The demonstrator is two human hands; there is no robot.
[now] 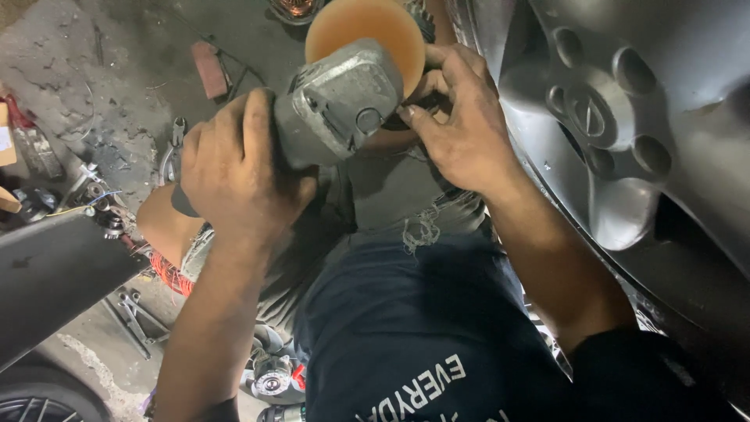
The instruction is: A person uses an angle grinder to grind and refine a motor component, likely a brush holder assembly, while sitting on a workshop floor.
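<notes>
Centrally, held item: grey angle grinder (332,105), fitted with a round orange disc (367,31) at its far end. Left hand (234,168): fingers wrapped tight round the grinder's body, clamped on it. Right hand (461,121): fingertips pinched at the grinder's head, just under the disc's edge; what they pinch is in shadow, possibly a small fitting, so that grip cannot be judged for certain. Position: grinder held above the person's lap, over frayed grey shorts (406,203) and a dark blue shirt (414,328). Adjacent right: silver car wheel cover (617,117), close beside the right forearm. Left, on the dirty concrete floor (94,94): a spanner (173,144), pliers (134,312), scattered small tools. Lower centre: a second power tool (273,375).
</notes>
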